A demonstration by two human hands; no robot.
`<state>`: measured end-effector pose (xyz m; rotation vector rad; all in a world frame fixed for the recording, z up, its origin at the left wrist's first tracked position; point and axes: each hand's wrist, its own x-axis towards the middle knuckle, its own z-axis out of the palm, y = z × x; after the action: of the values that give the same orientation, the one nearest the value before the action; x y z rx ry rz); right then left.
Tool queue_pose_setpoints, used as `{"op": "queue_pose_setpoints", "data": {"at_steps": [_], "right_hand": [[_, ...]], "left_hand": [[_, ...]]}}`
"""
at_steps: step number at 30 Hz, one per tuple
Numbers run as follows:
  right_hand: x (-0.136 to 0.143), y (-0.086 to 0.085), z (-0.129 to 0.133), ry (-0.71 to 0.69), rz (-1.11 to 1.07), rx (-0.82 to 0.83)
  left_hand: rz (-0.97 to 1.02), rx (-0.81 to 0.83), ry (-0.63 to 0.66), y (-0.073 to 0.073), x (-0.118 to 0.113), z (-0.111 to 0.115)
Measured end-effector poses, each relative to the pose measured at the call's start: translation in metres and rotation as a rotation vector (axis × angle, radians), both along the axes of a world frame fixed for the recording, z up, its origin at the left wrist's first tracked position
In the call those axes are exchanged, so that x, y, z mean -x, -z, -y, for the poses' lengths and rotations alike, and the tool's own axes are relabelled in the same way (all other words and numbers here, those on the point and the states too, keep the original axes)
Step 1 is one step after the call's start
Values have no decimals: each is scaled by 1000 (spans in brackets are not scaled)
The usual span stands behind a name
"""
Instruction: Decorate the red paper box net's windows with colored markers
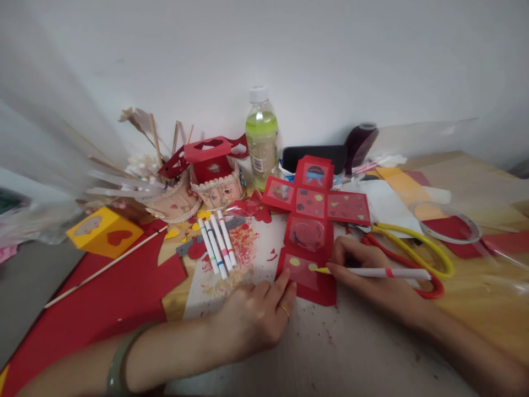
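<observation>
A red paper cut-out [308, 227] in a cross shape, an unfolded box with clear windowed panels, lies in front of me. My right hand [359, 270] pinches a white felt-tip pen [384, 272], its yellow tip touching the nearest panel beside a pale yellow spot. Two such yellow spots show on that panel. On the same panel's left edge, my left hand [264, 309] rests with fingers stretched out, pressing the paper down. Coloured drawings fill the other panels. Several white felt-tip pens [217, 244] lie side by side to the left of the cut-out.
A bottle of green drink [262, 140] stands by the wall. Left of it are decorated cups [217, 187] with sticks and paper. A yellow paper box [105, 232] sits on red sheets [111, 292]. Scissors [413, 248] with yellow and red handles lie right, near a tape ring [471, 227].
</observation>
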<state>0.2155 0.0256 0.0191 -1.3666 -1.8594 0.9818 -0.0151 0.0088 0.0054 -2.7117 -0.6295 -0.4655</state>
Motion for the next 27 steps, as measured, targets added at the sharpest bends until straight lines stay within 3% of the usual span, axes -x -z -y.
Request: {"op": "queue_pose_setpoints", "data": {"at_steps": [27], "right_hand": [[-1,-2,0,61,47,-18]], "left_hand": [[18,-7,1,1,0,0]]}}
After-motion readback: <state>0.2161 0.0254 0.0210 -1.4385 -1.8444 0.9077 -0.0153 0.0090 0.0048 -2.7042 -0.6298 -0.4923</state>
